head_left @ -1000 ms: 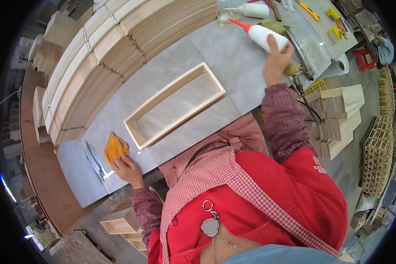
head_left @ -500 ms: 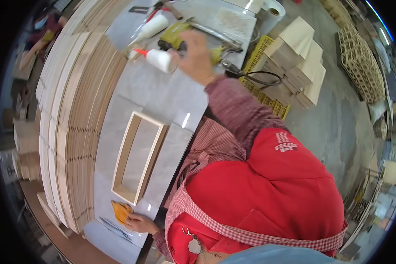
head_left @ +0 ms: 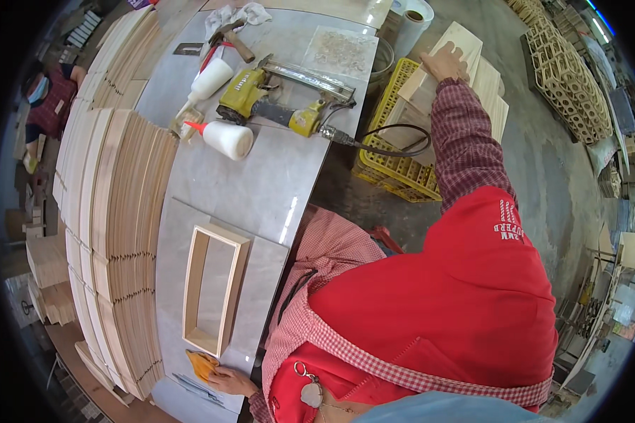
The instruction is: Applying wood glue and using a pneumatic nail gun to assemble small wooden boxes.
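I'm watching the right hand (head_left: 446,62) spread over the pale wood panels (head_left: 467,41) beside the yellow crate (head_left: 396,182), grip or no grip I can't tell, while the left hand (head_left: 231,381) touches the orange cloth (head_left: 202,364), its hold unclear too, perhaps steadying that long reach. The wooden frame (head_left: 236,282) lies flat on the gray table (head_left: 222,183), presumably for easy access, walled on its left by stacked boards (head_left: 130,218); nail gun (head_left: 241,93) and red-tipped bottle (head_left: 229,139) sit beyond, likely parked within reach, and the hose (head_left: 363,146) loops out as a snag risk.

White glare on grey tabletop (head_left: 226,189), dark fisheye rim
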{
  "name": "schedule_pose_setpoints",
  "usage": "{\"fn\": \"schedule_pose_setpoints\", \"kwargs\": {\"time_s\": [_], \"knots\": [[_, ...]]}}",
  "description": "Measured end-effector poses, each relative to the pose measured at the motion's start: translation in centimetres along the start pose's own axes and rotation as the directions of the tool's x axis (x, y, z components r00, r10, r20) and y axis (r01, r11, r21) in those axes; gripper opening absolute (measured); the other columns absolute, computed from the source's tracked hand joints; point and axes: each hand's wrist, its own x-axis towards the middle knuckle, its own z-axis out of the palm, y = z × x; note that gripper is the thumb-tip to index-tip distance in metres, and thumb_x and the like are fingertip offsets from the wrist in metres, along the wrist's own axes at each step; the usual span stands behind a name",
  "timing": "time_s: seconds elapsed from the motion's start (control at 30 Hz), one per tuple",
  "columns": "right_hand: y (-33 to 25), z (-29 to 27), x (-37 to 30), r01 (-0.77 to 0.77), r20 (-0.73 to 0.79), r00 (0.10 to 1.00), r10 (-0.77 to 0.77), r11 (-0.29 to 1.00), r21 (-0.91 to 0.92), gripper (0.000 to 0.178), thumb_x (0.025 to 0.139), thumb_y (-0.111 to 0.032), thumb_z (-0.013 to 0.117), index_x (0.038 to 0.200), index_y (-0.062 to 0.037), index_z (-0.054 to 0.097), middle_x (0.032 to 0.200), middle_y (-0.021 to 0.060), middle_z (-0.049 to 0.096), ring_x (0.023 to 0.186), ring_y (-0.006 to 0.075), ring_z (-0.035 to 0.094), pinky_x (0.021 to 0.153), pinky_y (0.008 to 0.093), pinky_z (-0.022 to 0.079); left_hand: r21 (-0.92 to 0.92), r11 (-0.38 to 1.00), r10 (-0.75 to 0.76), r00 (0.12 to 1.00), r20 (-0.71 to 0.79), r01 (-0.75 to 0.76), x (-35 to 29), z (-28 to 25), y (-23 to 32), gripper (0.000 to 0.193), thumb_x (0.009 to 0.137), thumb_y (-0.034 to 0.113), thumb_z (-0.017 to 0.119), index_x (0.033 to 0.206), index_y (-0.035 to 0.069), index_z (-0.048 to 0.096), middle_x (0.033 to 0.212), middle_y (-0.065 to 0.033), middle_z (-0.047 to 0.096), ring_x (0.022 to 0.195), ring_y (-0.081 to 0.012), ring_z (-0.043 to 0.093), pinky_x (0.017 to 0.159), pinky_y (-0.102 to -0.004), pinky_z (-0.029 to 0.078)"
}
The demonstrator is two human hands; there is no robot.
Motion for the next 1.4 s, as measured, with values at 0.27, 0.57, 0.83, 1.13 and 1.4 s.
{"fn": "schedule_pose_setpoints", "kwargs": {"time_s": [0.27,0.57,0.83,1.13,1.4], "knots": [[2.2,-2.1,-0.7,0.298,-0.288,0.937,-0.197,0.881,0.368,0.065,0.073,-0.042,0.061,0.123,-0.0019,0.049,0.123,0.0182,0.05,0.109,0.0374,0.049,0.09,0.0524,0.041,-0.011,0.993,-0.116,0.985,0.124,0.119,0.0,-0.5,0.3,0.025,0.097,0.024,0.047,0.099,-0.001,0.051,0.095,-0.0159,0.047,0.083,-0.0322,0.05,0.072,-0.0351,0.044],[-0.8,-10.0,-12.6,-0.676,0.46,0.704,-0.541,-0.314,0.667,0.059,0.081,-0.039,0.055,0.123,0.0027,0.05,0.117,0.0202,0.058,0.103,0.0317,0.057,0.092,0.0439,0.044,-0.149,0.969,-0.161,0.959,0.233,0.199,2.5,-4.9,0.6,0.039,0.094,0.034,0.051,0.112,-0.001,0.052,0.107,-0.0188,0.051,0.094,-0.0347,0.052,0.083,-0.0386,0.044],[-7.4,-9.4,-28.5,-0.921,0.465,-0.21,-0.86,0.333,0.201,0.059,0.081,-0.036,0.053,0.121,0.0071,0.05,0.112,0.0235,0.059,0.098,0.0332,0.058,0.087,0.0425,0.047,-0.524,0.653,0.552,0.817,-0.166,-0.547,12.4,-14.5,15.6,0.067,0.071,0.033,0.078,0.127,0.005,0.051,0.138,-0.0172,0.042,0.127,-0.0358,0.041,0.104,-0.0443,0.035],[-10.2,-13.0,-37.4,-0.712,0.522,-0.571,-0.634,0.699,0.069,0.058,0.082,-0.037,0.051,0.119,0.0078,0.051,0.113,0.023,0.06,0.095,0.0299,0.061,0.085,0.038,0.049,-0.619,0.375,0.822,0.556,-0.122,-0.69,13.5,-18.1,19.5,0.087,0.066,0.05,0.068,0.139,0.013,0.037,0.146,-0.0136,0.032,0.132,-0.0335,0.033,0.111,-0.0448,0.025],[-9.7,-12.6,-38.1,-0.609,0.447,-0.318,-0.836,0.542,0.579,0.031,0.089,-0.012,0.051,0.119,-0.0078,0.056,0.119,0.012,0.059,0.101,0.0214,0.059,0.09,0.0324,0.05,-0.646,0.371,0.845,0.531,-0.063,-0.667,12.2,-17.8,21.5,0.095,0.06,0.051,0.075,0.137,0.009,0.038,0.135,-0.0153,0.039,0.117,-0.0331,0.041,0.098,-0.0473,0.03]]}}
